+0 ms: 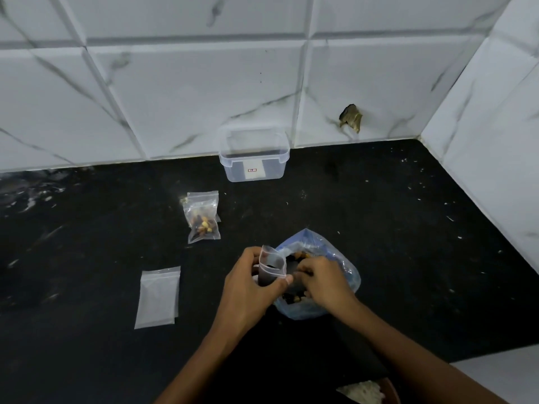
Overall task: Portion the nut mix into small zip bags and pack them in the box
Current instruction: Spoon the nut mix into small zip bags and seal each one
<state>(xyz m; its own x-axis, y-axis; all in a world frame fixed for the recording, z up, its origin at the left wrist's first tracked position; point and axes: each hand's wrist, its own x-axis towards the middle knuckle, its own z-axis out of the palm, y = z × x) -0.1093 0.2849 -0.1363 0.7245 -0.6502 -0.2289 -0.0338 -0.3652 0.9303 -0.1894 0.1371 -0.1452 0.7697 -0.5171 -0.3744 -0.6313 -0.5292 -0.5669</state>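
We see the left hand (248, 282) pinching an open small zip bag (271, 268) upright, the right hand (322, 282) curled into the nut mix bag (316, 275). The clear box (253, 155) stands against the wall, well apart.

This is looking like a home kitchen corner. A black stone surface (379, 228), speckled with pale crumbs and scuffs, is running back to meet white marble-patterned wall tiles (189, 91), which are turning the corner on the right of the surface. A chipped hole (351, 117) is showing in the tiling just above the surface's back edge. A clear plastic food box (253, 154) is sitting on the surface against the tiles, with small bags of nut mix (203, 217) lying in front of it.
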